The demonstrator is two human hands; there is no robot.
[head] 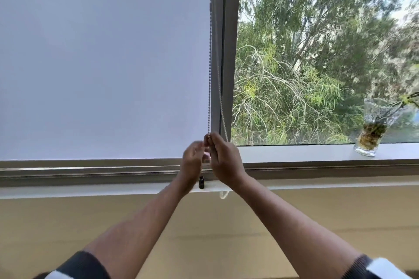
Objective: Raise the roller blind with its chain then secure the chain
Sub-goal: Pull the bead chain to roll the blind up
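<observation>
A white roller blind [102,63] covers the left pane down to the sill. Its bead chain [210,75] hangs along the blind's right edge, beside the window frame. My right hand [224,158] pinches the chain between thumb and fingers just above the sill. Right beside it, my left hand [192,158] has its fingers curled near the same strand; whether it grips the chain is unclear. A dark chain weight or clip [201,182] hangs below my hands. The chain's second strand [221,102] runs down behind my right hand, with its loop [224,194] showing under the sill.
A glass vase [374,129] with plant stems stands on the sill [294,152] at the right. The right pane is uncovered and shows trees outside. Below the sill is a beige wall [68,222].
</observation>
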